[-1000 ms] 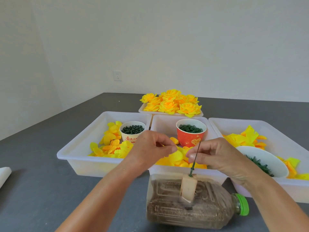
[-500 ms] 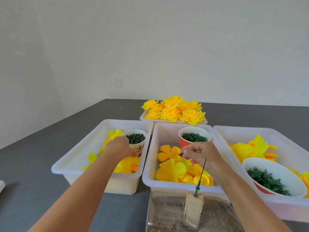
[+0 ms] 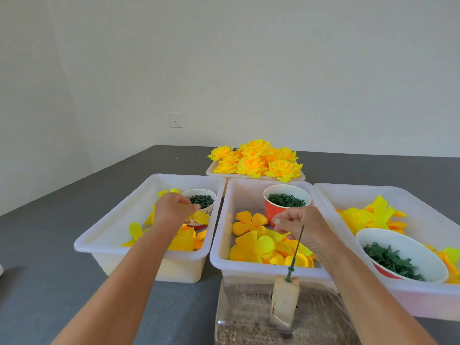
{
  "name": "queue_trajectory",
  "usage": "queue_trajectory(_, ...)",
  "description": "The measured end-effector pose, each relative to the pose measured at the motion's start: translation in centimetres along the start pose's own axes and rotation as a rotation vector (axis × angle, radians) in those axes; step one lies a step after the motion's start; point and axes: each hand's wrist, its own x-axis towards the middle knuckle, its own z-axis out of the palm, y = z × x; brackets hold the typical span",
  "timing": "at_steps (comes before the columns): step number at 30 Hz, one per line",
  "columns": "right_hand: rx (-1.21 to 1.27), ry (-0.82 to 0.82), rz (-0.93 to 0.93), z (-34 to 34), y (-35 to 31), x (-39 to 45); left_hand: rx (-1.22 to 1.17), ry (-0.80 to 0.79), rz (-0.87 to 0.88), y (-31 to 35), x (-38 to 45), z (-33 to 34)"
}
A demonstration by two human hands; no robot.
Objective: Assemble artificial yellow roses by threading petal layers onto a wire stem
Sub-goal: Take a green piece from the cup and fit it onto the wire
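Observation:
A thin dark wire stem (image 3: pixel 295 250) stands bare in a wooden block (image 3: pixel 285 298) fixed on a sand-filled plastic bottle (image 3: pixel 245 317) lying on its side. My left hand (image 3: pixel 171 211) reaches into the left white bin (image 3: pixel 117 220) and pinches a yellow petal layer (image 3: pixel 200 217) beside a white cup of green pieces (image 3: pixel 200 200). My right hand (image 3: pixel 300 226) hovers over loose yellow petal layers (image 3: pixel 254 245) in the middle bin (image 3: pixel 245 192), just behind the wire. Its fingers are curled with thumb against fingertips; whether they hold anything is not visible.
A red cup of green rings (image 3: pixel 286 202) stands at the back of the middle bin. The right bin (image 3: pixel 348 195) holds yellow petals and a white bowl of green leaves (image 3: pixel 398 255). A tray of finished yellow roses (image 3: pixel 256 163) sits behind, on the grey table (image 3: pixel 49 282).
My left hand moved from the centre into the left bin and took a petal. My right hand let go of the wire and rose over the middle bin. The view tilted up.

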Motion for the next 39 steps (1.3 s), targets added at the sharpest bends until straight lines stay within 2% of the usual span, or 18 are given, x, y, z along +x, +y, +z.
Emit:
queue_trajectory(3,-0.001,-0.006,0.002,0.0,0.1,0.0,-0.116,0.002,0.006,-0.1,0.2,0.0)
queue_trajectory(12,-0.029,-0.025,0.004,0.1,0.1,0.3,-0.189,-0.116,0.138,0.2,0.2,-0.1)
queue_trajectory(17,-0.033,-0.015,0.006,0.1,0.1,0.2,-0.34,-0.224,0.19,1.1,-0.8,-0.3)
queue_trajectory(22,-0.024,-0.045,0.002,0.2,0.1,0.4,-0.611,-0.247,0.153,2.3,-2.3,0.0)
queue_trajectory(27,0.091,-0.03,-0.063,0.0,0.0,0.1,-0.79,-0.428,0.104,3.7,-5.4,2.3)
queue_trajectory(32,0.426,-0.079,-0.056,-0.6,-1.3,-1.1,-0.794,-0.561,0.132,5.0,-8.2,3.9)
queue_trajectory(36,0.367,-0.017,-0.069,-0.5,-1.0,-2.2,-0.762,-0.591,0.165,5.6,-9.2,4.3)
queue_trajectory(39,0.46,0.01,0.012,-0.3,-0.6,-2.2,-0.786,-0.63,0.059,5.9,-9.5,4.5)
